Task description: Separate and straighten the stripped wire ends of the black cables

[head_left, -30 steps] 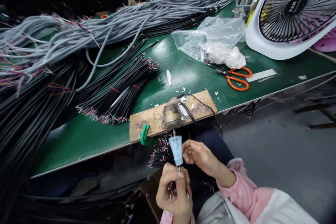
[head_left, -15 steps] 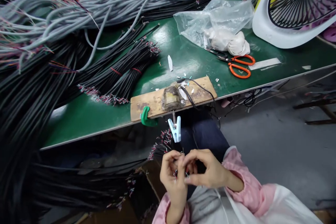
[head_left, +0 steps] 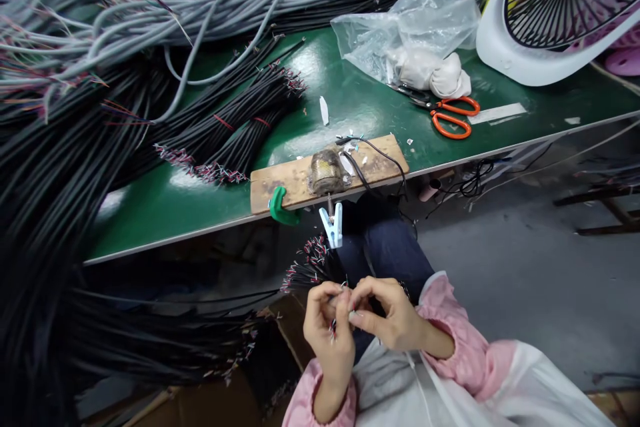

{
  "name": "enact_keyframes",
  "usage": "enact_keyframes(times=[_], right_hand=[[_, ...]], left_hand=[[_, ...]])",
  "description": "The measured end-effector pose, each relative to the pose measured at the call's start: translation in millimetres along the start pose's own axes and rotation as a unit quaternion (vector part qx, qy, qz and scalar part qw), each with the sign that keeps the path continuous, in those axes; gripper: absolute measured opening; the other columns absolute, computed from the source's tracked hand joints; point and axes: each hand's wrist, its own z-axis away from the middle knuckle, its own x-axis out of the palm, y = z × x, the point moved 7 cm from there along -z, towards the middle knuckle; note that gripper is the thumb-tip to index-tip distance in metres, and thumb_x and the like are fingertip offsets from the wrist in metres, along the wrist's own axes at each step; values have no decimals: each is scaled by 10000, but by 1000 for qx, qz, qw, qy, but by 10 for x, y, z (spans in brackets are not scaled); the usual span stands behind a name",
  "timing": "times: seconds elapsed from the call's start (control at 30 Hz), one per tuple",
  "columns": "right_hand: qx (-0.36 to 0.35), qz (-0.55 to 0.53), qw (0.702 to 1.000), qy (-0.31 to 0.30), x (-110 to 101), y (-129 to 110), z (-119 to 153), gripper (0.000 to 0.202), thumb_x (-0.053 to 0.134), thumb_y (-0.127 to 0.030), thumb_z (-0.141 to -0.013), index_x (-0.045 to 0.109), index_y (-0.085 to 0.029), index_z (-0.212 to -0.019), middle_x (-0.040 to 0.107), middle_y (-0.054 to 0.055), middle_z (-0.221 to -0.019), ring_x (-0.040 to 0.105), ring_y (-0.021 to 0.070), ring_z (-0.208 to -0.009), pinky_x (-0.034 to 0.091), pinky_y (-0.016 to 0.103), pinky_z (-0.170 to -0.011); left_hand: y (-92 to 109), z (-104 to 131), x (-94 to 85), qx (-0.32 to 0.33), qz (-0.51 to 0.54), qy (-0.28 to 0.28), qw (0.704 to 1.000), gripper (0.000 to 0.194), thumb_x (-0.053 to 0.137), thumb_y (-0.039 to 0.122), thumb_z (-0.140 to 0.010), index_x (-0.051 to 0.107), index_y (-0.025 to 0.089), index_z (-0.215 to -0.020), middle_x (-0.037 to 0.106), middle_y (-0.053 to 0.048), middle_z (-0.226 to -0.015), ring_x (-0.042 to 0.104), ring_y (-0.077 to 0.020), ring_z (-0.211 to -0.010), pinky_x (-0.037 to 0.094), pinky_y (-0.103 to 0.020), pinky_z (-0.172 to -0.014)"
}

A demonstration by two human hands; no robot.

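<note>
Above the lap, my left hand point(head_left: 330, 327) is closed in a pinch around the thin end of a cable, with small red and white wire tips point(head_left: 333, 328) showing below its fingers. My right hand point(head_left: 387, 313) meets it fingertip to fingertip, also pinched on the fine wires, which are mostly hidden. Just beyond the hands, a bundle of black cables point(head_left: 310, 267) with red and white stripped ends rests by the legs. A light blue clothespin point(head_left: 332, 225) hangs at the table edge from a metal rod on a wooden board point(head_left: 290, 183).
The green table point(head_left: 345, 107) holds grey cables point(head_left: 210, 20), black cable bundles point(head_left: 235, 120), a plastic bag point(head_left: 415, 27), orange-handled scissors point(head_left: 453, 121) and a white fan point(head_left: 505, 63). A green clamp point(head_left: 283, 207) grips the board's left end. More black cables hang at the left.
The view has shifted slightly, so the table items sit a little higher. My right thumb and fingers have drawn closer together at the wires, while my left hand keeps its pinch.
</note>
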Motion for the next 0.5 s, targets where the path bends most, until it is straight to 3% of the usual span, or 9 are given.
enact_keyframes(times=[0.5], right_hand=[[17,14,1000,-2,66,20,20,114,704,-237,-854,615,-171,-829,489,-53,-639,430,90,-540,363,201,-519]], left_hand=[[39,70,-45,32,7,-16,999,38,636,190,-943,657,214,-923,645,22,-818,644,-100,-672,528,-150,-631]])
